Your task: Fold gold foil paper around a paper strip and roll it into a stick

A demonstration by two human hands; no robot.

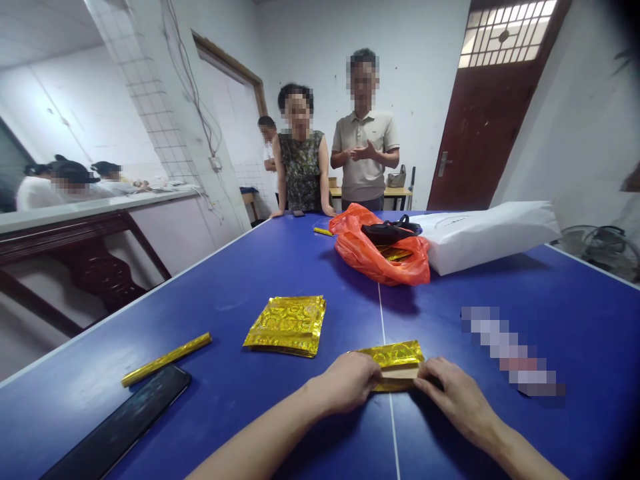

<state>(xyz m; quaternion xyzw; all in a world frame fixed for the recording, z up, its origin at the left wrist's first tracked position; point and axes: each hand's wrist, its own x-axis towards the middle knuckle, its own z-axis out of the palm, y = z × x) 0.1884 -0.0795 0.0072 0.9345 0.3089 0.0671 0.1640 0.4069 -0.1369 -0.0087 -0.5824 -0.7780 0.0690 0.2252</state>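
The left hand (347, 383) and right hand (453, 393) close in on either end of a gold foil packet (395, 353) lying flat on the blue table-tennis table (225, 287), fingers curled tight over its edges, a tan paper strip (397, 373) showing across the middle. Firm, even pressure from both sides looks like the way to keep that edge square, with the stack of gold foil packets (286, 325) sitting just up the table.

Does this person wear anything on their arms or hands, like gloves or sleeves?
No gloves: the left hand and the right hand are bare, and no watch, bracelet or ring shows. The left forearm and right forearm are bare too, with no sleeve in view.
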